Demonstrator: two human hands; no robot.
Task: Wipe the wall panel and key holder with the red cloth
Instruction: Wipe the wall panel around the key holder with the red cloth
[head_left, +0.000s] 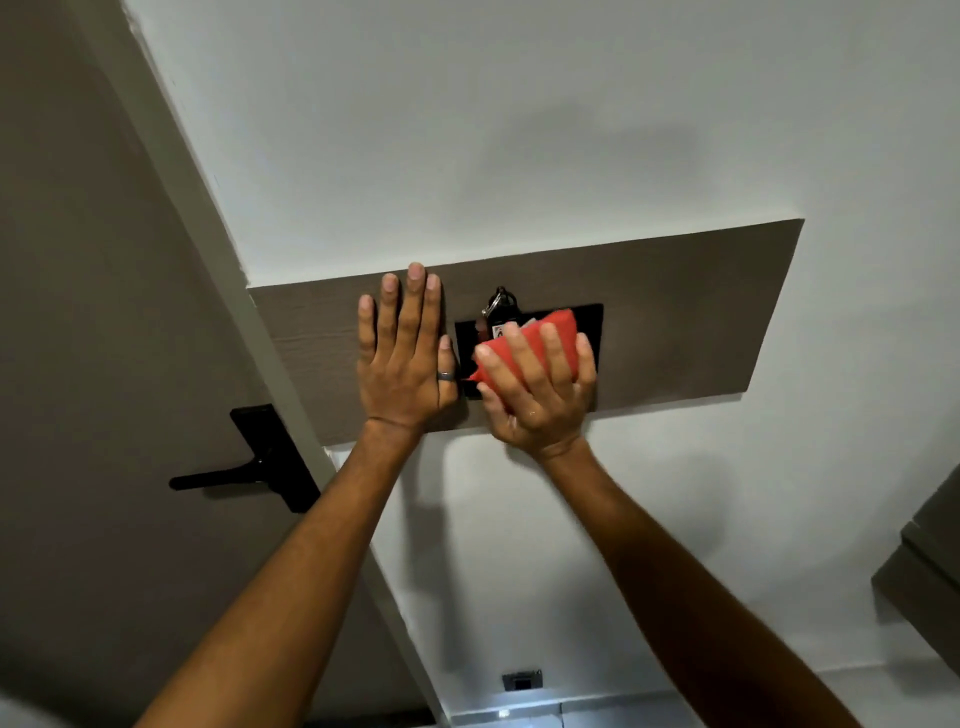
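Note:
A brown wood-grain wall panel (675, 317) runs across the white wall. A black key holder (589, 319) is set in its middle, with a key and tag (500, 306) sticking out of its top. My right hand (535, 392) presses a folded red cloth (550, 338) flat against the black key holder and hides most of it. My left hand (405, 358) lies flat on the panel just left of the key holder, fingers spread, holding nothing. A ring sits on its thumb.
A brown door with a black lever handle (249, 467) stands to the left of the panel. A small wall socket (522, 679) sits low on the wall. A grey cabinet corner (930, 566) juts in at the right edge.

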